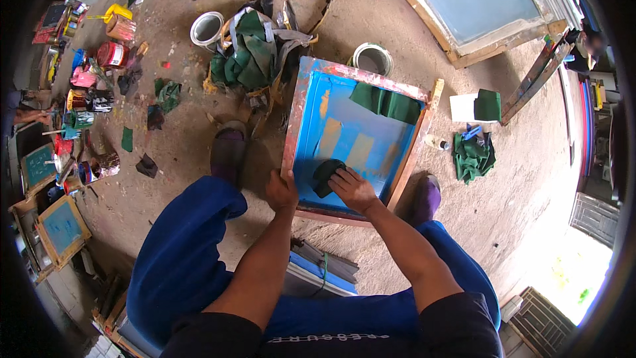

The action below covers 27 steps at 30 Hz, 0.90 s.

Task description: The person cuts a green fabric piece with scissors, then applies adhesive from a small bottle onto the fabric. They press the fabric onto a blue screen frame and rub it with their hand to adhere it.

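Observation:
A wooden screen printing frame (289, 134) with blue-coated mesh and tan patches lies tilted between my feet. My left hand (283, 190) is closed on its left rail near the lower corner. Inside the frame, my right hand (353, 190) presses a bunched dark green cloth (324, 177) against the lower part of the mesh. Another dark green cloth (385, 103) lies folded along the far end of the mesh.
Two open cans, one grey (207, 28) and one (372, 59) behind the frame, flank a heap of green rags (250, 53). Paint pots (112, 54) line the left. More green cloth (473, 158) lies right. A larger screen frame (480, 0) leans at the far right.

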Available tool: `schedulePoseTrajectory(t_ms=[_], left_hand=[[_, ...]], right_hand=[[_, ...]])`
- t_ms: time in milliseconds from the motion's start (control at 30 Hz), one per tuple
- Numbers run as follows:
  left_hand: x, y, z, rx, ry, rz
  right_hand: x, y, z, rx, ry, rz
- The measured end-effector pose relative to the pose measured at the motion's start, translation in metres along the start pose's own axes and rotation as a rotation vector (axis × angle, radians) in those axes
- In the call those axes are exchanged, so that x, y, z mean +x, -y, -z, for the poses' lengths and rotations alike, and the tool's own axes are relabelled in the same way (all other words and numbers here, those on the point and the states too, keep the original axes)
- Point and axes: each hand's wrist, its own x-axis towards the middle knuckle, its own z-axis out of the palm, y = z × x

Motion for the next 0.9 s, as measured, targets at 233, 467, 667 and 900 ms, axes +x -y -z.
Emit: schedulePoseTrajectory(t_ms=[233,467,667,900], left_hand=[[0.008,-0.005,-0.002,0.048,-0.010,-0.015],[0.009,-0.008,0.001,0.007,0.044,0.004],[0.008,-0.006,-0.002,0.009,-0.028,0.020],[0.010,-0.003,-0.008,-0.043,-0.115,-0.060]], right_hand=[[0.064,-0.016,0.078,0.773,-0.005,-0.896],[0.040,-0.054,0.076,-0.062,-0.244,-0.327],[0.081,-0.059,0.066,-0.381,0.237,-0.283],[0.061,-0.015,0.053,-0.357,0.532,0.063]])
